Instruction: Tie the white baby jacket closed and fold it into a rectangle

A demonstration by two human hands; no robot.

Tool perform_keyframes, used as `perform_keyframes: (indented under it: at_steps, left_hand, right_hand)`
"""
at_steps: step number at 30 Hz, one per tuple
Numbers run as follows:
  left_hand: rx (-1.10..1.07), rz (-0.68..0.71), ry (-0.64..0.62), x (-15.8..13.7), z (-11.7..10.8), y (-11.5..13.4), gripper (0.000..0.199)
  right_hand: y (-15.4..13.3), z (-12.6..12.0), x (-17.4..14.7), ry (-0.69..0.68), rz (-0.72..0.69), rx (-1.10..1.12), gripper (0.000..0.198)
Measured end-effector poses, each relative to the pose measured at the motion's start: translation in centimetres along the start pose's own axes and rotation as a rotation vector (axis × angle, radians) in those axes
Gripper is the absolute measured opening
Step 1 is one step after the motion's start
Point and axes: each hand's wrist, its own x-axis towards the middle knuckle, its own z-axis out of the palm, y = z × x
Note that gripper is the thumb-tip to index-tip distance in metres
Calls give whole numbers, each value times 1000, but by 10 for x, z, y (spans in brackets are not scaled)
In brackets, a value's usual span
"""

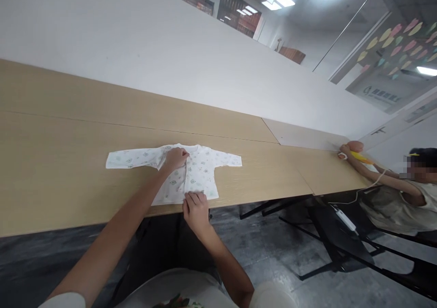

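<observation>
A small white baby shirt (201,174) with a scattered print lies face up on the table, its long sleeves spread to both sides. Near the neckline, my left hand (176,158) is closed in a pinch on the upper end of the front opening. My right hand (197,211) holds the bottom hem at the table's front edge, fingers curled over the cloth and thumb at the side. The front placket runs between the two hands. Part of the shirt's left half lies hidden under my left hand and forearm.
The long wooden table (68,171) runs along a white wall (136,53). At the far right sits another person (399,194), hands near a yellow item (360,158) at the table's end. Black folding chairs (341,239) and a white power strip (345,220) are on that side.
</observation>
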Motion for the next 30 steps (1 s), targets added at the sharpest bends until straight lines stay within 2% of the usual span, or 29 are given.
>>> perform_keyframes:
  at_steps: [5, 8, 10, 14, 17, 20, 25, 30]
  left_hand:
    - [-11, -2, 92, 0, 1, -7, 28]
    - [-33, 126, 96, 0, -4, -13, 30]
    - [-6, 165, 123, 0, -10, -20, 32]
    - [154, 61, 201, 0, -23, -42, 36]
    - [249, 70, 176, -1, -32, -63, 37]
    - [272, 98, 141, -4, -36, -80, 42]
    - [154, 103, 76, -3, -44, -96, 41]
    - [-58, 26, -39, -4, -58, -110, 47]
  right_hand:
    - [0, -6, 1, -28, 14, 72, 23]
    - [7, -14, 15, -120, 83, 149, 24]
    - [19, -20, 35, -171, 165, 216, 29]
    - [65, -26, 98, -128, 278, 200, 31]
    - [104, -26, 148, -151, 331, 76, 32]
    - [132, -23, 180, -270, 335, -29, 34]
    - [150, -17, 193, -366, 303, -135, 33]
    - [159, -24, 194, -443, 274, -107, 23]
